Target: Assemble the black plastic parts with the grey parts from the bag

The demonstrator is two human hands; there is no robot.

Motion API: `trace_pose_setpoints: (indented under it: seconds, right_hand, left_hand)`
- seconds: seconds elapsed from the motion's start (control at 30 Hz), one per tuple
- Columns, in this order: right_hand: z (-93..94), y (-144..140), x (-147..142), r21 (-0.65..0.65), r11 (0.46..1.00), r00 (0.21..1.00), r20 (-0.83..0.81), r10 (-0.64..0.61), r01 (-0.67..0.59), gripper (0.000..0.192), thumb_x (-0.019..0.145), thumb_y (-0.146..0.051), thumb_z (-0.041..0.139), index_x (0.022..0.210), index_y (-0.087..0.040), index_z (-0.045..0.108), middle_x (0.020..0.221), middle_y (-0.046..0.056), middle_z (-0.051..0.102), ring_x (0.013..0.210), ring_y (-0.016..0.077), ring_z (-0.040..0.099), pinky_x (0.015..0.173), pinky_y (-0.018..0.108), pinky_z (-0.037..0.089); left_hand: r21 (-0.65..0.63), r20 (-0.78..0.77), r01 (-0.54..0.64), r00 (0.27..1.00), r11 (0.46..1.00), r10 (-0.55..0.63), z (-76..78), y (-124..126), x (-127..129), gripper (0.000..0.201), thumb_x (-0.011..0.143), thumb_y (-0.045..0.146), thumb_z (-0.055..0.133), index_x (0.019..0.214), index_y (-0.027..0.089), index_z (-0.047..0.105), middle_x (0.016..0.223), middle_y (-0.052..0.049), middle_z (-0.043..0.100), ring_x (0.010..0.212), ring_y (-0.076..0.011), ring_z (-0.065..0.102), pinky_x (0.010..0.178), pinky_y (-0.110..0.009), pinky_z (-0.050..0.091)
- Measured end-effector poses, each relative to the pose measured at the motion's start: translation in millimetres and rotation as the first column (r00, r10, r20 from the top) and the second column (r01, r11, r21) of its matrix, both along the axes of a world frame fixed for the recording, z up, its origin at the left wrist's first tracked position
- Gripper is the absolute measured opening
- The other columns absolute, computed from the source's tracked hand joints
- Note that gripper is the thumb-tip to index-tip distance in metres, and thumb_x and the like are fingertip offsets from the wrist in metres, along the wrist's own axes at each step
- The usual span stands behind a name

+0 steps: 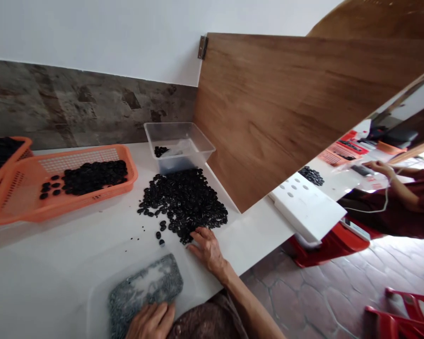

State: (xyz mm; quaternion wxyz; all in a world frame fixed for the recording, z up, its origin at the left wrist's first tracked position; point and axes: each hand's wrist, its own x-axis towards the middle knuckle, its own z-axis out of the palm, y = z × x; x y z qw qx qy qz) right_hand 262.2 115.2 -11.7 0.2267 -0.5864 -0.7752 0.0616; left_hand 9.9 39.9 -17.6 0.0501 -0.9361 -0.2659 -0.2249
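Note:
My right hand (209, 249) rests at the near edge of a heap of small black oval pieces (192, 197). Its thumb and forefinger are apart, with the fingertips touching the pieces. Below, my left hand (151, 321) is over the near side of a translucent tub (90, 306) filled with small grey metallic-looking bits (127, 294). Those fingers are bent together, and whatever lies under their tips is hidden. A few loose black pieces (158, 234) lie between the heap and the tub.
Orange baskets (56, 209) with black pieces stand left. Behind the heap is a clear bin (183, 162). A wooden panel (286, 103) rises on the right. Beyond it, a co-worker's hand (378, 167) works at the table. Red stools (403, 320) stand on the floor.

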Motion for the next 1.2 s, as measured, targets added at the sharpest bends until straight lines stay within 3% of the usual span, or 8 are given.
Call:
trace_pose_setpoints:
  seconds: [0.07, 0.13, 0.3, 0.5, 0.83, 1.07, 1.2]
  right_hand:
    - [-5.5, 5, -9, 0.020, 1.000, 1.000, 0.022, 0.011, -0.011, 0.015, 0.085, -0.024, 0.065, 0.098, -0.018, 0.068, 0.101, 0.011, 0.064, 0.091, 0.0247, 0.060, 0.084, 0.038, 0.050]
    - [-8.8, 10, -13, 0.046, 0.999, 0.999, 0.045, 0.027, -0.029, 0.010, 0.088, -0.021, 0.060, 0.092, -0.019, 0.068, 0.095, 0.009, 0.064, 0.087, 0.0221, 0.059, 0.081, 0.035, 0.050]
    - [-14.6, 16, -12, 0.115, 0.993, 0.996, 0.086, 0.009, -0.019, 0.019, 0.092, -0.013, 0.049, 0.089, -0.019, 0.067, 0.087, 0.007, 0.062, 0.080, 0.0196, 0.057, 0.073, 0.029, 0.049]
    - [-24.3, 16, -11, 0.160, 0.986, 0.992, 0.104, -0.069, 0.052, 0.017, 0.091, -0.007, 0.048, 0.093, -0.015, 0.063, 0.088, 0.006, 0.061, 0.083, 0.0184, 0.056, 0.077, 0.031, 0.047]
    - [-21.8, 18, -15, 0.209, 0.974, 0.981, 0.148, -0.124, 0.091, 0.013, 0.094, -0.020, 0.050, 0.093, -0.016, 0.062, 0.086, 0.003, 0.060, 0.083, 0.0171, 0.055, 0.080, 0.034, 0.044]
    - [-25.3, 20, -14, 0.197, 0.965, 0.982, 0.036, -0.184, 0.174, 0.018, 0.095, -0.024, 0.052, 0.084, -0.013, 0.061, 0.081, 0.001, 0.061, 0.081, 0.0157, 0.059, 0.080, 0.035, 0.048]
    - [-27.3, 23, -7, 0.197, 0.944, 0.963, -0.093, -0.252, 0.266, 0.018, 0.096, -0.027, 0.050, 0.093, -0.013, 0.061, 0.081, 0.001, 0.063, 0.075, 0.0135, 0.062, 0.073, 0.031, 0.052]
  left_hand:
    - [-0.030, 0.011, 0.007, 1.000, 1.000, -0.007, 2.8, -1, 1, 0.038, 0.096, 0.024, 0.031, 0.100, 0.019, 0.069, 0.081, -0.003, 0.075, 0.067, -0.0132, 0.070, 0.061, -0.021, 0.051]
    - [-0.059, 0.051, -0.064, 0.996, 0.996, 0.067, 2.5, -3, 6, 0.037, 0.091, 0.014, 0.033, 0.096, 0.020, 0.069, 0.076, -0.001, 0.073, 0.061, -0.0130, 0.068, 0.058, -0.023, 0.049]
    - [-0.141, 0.163, -0.163, 0.969, 0.977, 0.185, -0.3, -10, 20, 0.037, 0.077, 0.002, 0.038, 0.093, 0.020, 0.067, 0.069, 0.000, 0.068, 0.056, -0.0149, 0.064, 0.056, -0.027, 0.045]
    - [-0.214, 0.025, -0.121, 0.991, 0.969, 0.130, 11.4, -13, 12, 0.038, 0.081, 0.004, 0.043, 0.109, 0.018, 0.065, 0.084, -0.003, 0.071, 0.072, -0.0166, 0.068, 0.069, -0.027, 0.051]
    - [-0.204, 0.001, -0.144, 0.989, 0.968, 0.148, 22.5, -18, 13, 0.031, 0.081, 0.008, 0.050, 0.104, 0.018, 0.069, 0.087, -0.004, 0.074, 0.074, -0.0192, 0.070, 0.069, -0.029, 0.055]
    - [-0.222, -0.040, -0.178, 0.984, 0.959, 0.173, 30.6, -19, 18, 0.029, 0.079, 0.009, 0.054, 0.101, 0.019, 0.071, 0.085, -0.005, 0.074, 0.073, -0.0211, 0.071, 0.069, -0.030, 0.056]
    - [-0.223, -0.023, -0.148, 0.989, 0.963, 0.146, 43.4, -8, 6, 0.025, 0.086, 0.019, 0.053, 0.104, 0.018, 0.071, 0.092, -0.007, 0.075, 0.076, -0.0200, 0.072, 0.064, -0.026, 0.058]
